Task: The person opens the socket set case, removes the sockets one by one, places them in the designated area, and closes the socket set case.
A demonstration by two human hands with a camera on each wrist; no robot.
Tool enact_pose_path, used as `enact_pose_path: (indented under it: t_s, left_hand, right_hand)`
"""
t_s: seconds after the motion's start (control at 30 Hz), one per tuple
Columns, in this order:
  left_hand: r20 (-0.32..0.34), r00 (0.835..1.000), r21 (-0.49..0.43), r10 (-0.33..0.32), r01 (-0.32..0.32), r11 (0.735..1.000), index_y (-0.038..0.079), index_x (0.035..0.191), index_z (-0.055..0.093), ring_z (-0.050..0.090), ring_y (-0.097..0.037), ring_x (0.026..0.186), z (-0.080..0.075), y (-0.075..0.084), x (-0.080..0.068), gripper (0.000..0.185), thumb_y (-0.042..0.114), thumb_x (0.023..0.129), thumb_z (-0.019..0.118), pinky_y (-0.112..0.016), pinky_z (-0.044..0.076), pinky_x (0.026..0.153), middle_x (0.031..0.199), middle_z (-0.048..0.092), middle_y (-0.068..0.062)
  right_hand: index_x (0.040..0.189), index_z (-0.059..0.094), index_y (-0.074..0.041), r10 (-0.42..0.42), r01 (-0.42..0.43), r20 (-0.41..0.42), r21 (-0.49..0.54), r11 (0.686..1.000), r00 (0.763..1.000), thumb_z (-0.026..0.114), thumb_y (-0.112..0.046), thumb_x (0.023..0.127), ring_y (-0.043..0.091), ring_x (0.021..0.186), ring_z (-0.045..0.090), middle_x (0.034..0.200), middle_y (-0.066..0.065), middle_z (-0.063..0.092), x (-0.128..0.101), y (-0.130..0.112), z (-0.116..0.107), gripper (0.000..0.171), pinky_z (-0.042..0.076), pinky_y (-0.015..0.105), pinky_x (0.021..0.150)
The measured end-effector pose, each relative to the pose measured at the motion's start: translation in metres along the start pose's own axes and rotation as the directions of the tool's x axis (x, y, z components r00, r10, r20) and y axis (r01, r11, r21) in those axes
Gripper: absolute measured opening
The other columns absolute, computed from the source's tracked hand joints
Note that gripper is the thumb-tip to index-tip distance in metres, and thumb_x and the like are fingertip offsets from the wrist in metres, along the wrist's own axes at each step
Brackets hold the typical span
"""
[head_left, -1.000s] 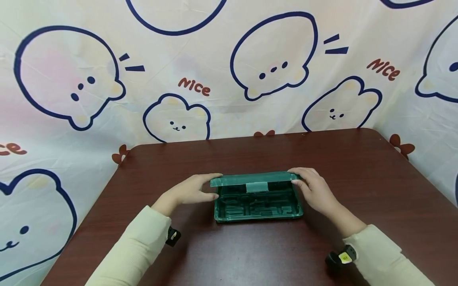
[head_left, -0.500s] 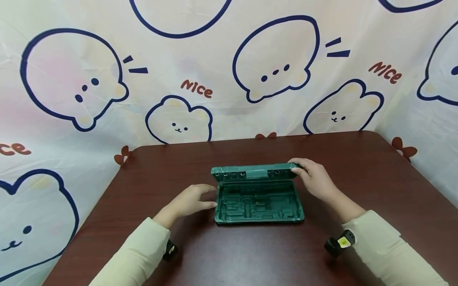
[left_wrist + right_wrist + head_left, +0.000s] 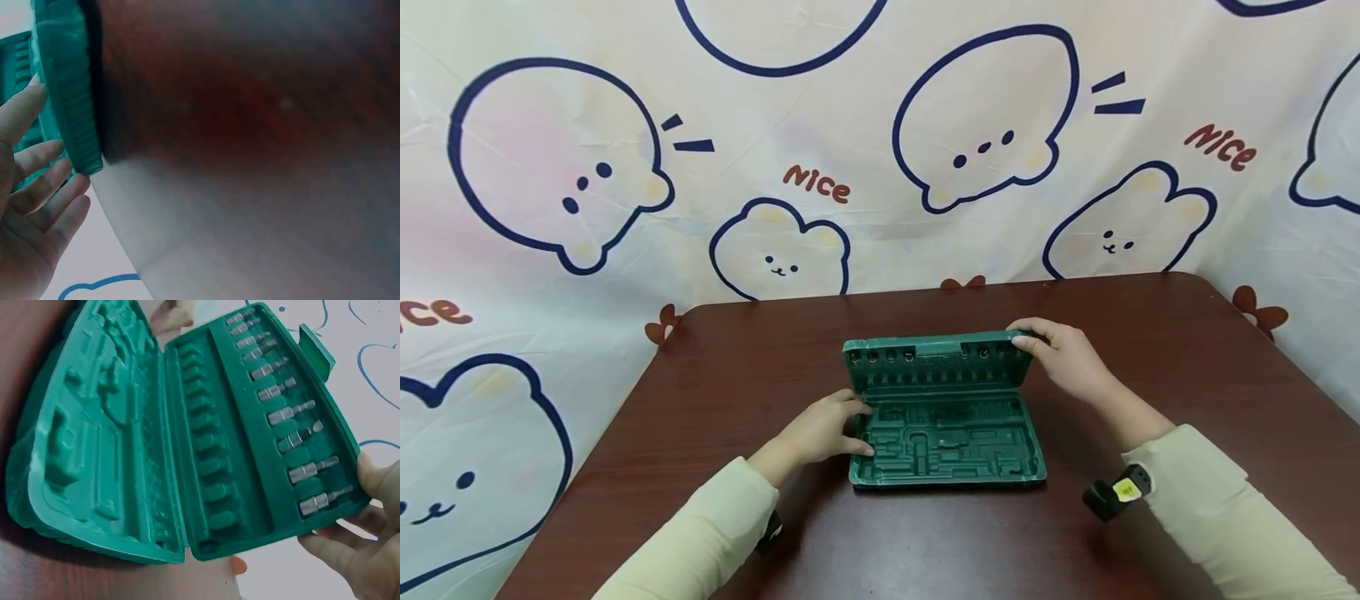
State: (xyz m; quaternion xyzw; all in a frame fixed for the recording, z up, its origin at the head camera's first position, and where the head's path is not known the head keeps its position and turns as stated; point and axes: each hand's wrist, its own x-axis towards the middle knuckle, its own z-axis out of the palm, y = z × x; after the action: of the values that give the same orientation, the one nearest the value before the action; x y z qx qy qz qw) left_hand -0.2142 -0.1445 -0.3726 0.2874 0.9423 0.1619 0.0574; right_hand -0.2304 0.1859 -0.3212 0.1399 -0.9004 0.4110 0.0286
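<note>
And here we are, the green case sitting in the middle of the brown table, hinge to the far side, between the two hands. The lid is up! On the right, the right hand has its top corner, thumb on one side and fingers on the other, a clear pinch. Over on the left, the left hand lies at the case's left edge, fingers parted, thumb on the rim; how hard it presses, I cannot tell. So how far along? The opening looks mostly done, I'd judge: the inside shows plainly, and what remains is the lid's full swing, since it stands raised rather than laid flat. Inside, a row of silver bits sits in the lid's outer slots, the inner row of slots is bare, and the moulded base shows only vacant recesses. Now the lettering: "Nice" in red reads cleanly on the patterned backdrop, again farther right, with a cut-off piece at the left edge. There's a yellow label on the black wrist device at right, too small to read, and no brand I can make out on the case.
</note>
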Motion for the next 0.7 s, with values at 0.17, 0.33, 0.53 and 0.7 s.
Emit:
enact_pose_path:
  t_s: [0.17,0.33,0.53,0.7]
  left_hand:
    - [-0.006,1.000,0.009,0.019,-0.019,1.000,0.007,0.111,0.057,0.048,-0.023,0.104,0.002,-0.001,-0.002,0.055,0.039,0.068,0.070,-0.035,0.042,0.080,0.118,0.046,-0.012]
    - [-0.018,0.998,0.072,0.057,-0.056,0.996,0.008,0.111,0.058,0.048,-0.020,0.098,0.003,-0.001,-0.002,0.056,0.041,0.068,0.070,-0.033,0.043,0.077,0.110,0.049,-0.008]
    - [-0.084,0.994,0.166,0.072,-0.057,0.984,0.008,0.114,0.055,0.043,-0.020,0.098,0.006,-0.005,-0.001,0.068,0.050,0.063,0.069,-0.035,0.039,0.081,0.108,0.047,-0.006]
    - [-0.100,0.991,0.163,0.090,-0.073,0.984,0.007,0.127,0.042,0.031,-0.026,0.117,0.006,-0.010,0.001,0.086,0.055,0.061,0.067,-0.044,0.032,0.089,0.127,0.035,-0.010]
  right_hand:
    - [0.119,0.049,-0.010,0.059,-0.061,0.018,0.149,0.987,0.998,0.043,-0.036,0.089,0.026,0.100,0.047,0.114,0.012,0.049,0.012,0.007,-0.004,0.040,0.040,0.043,0.081]
    - [0.126,0.042,-0.004,0.085,-0.084,0.010,0.332,0.940,0.996,0.041,-0.025,0.091,0.027,0.107,0.044,0.119,0.015,0.044,0.021,0.017,-0.002,0.040,0.039,0.042,0.084]
    - [0.128,0.040,-0.003,0.097,-0.082,-0.018,0.406,0.910,0.995,0.045,-0.010,0.091,0.025,0.105,0.043,0.116,0.017,0.043,0.032,0.028,0.002,0.039,0.037,0.043,0.084]
    - [0.129,0.040,-0.005,0.113,-0.089,-0.042,0.383,0.919,0.993,0.048,-0.006,0.089,0.026,0.106,0.042,0.117,0.019,0.045,0.043,0.037,0.008,0.042,0.037,0.043,0.085]
